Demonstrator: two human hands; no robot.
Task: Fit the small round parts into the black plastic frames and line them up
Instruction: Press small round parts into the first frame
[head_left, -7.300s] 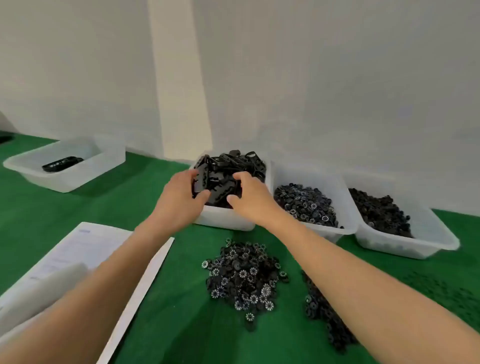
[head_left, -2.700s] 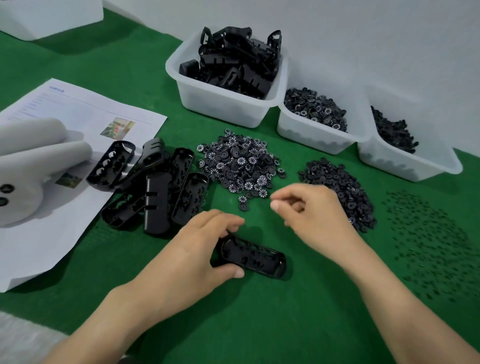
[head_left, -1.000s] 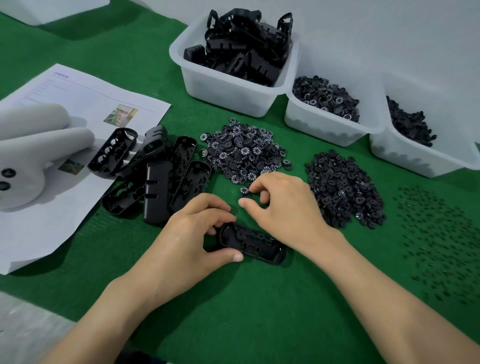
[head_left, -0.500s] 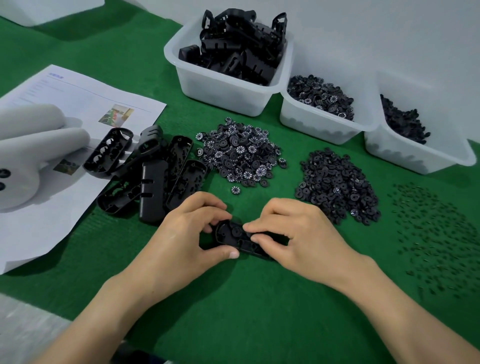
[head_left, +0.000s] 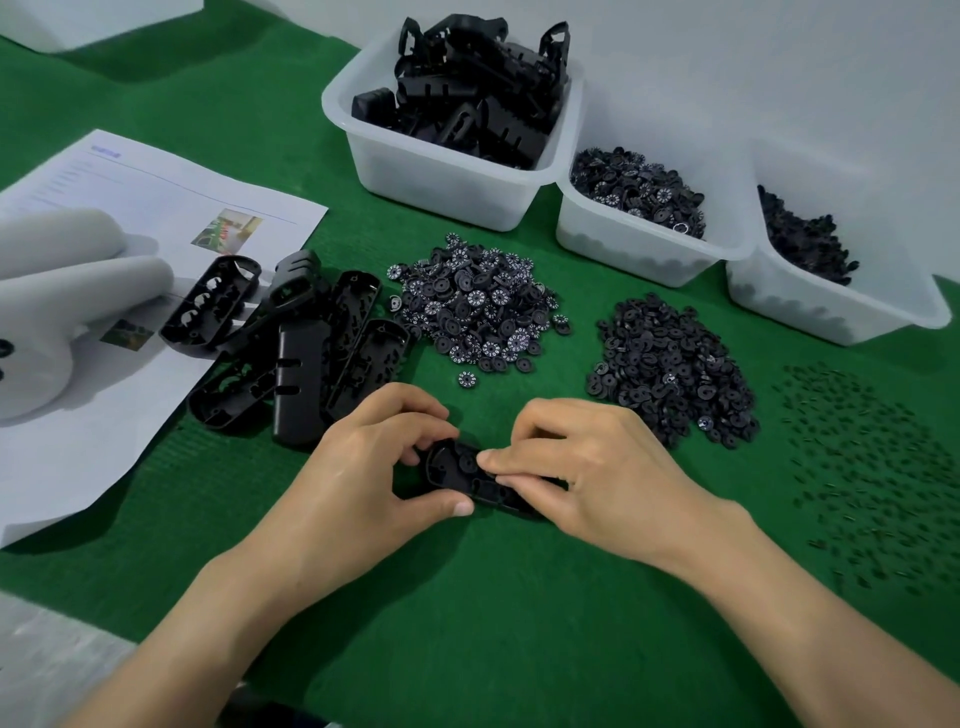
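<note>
Versus a second ago: the right-hand grip has left the edge of the numbered discs and now sits on the frame. Half a second ago it was already there, with hardly any shift since. The left-hand grip is in the same spot throughout, clenched on the frame's left end, thumb on the near edge, fingers curled over the far edge. The right-hand grip grasps the frame too: thumb and forefinger pinch together on its upper face, other fingers curled over the right half (a disc under the fingertips? cannot tell). One stray disc lies where it lay before, between that pile and the hands.

The frame lies flat on the green surface, near centre, open side up, cavities showing. Its long axis runs left to right, right end angled a little toward the person, and the rounded end points left.

The spare frames are heaped just left of the numbered discs, partly on a paper sheet. The plain discs are piled to the right, with tiny pins scattered further right. Three white bins stand along the back.

Writing: white digits ring the numbered discs, too small to read. The sheet has a blue heading, unreadable, plus two small photos.
</note>
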